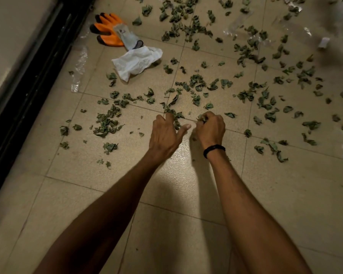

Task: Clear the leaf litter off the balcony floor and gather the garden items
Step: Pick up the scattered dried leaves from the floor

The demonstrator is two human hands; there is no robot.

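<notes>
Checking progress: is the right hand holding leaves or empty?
Holding leaves: the right hand is curled round green leaves that poke out by its fingers.

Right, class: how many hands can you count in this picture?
2. The left hand reaches into loose leaves on the floor; the right hand, beside it, grips a clump of leaves. None seems hidden.

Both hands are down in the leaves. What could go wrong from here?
The right hand holds a small clump of leaves in its grip; dry bits may crumble and fall back. Both hands are bare while the orange gloves lie unused, so stems could scratch. Clear plastic scraps near the door track could be missed.
</notes>
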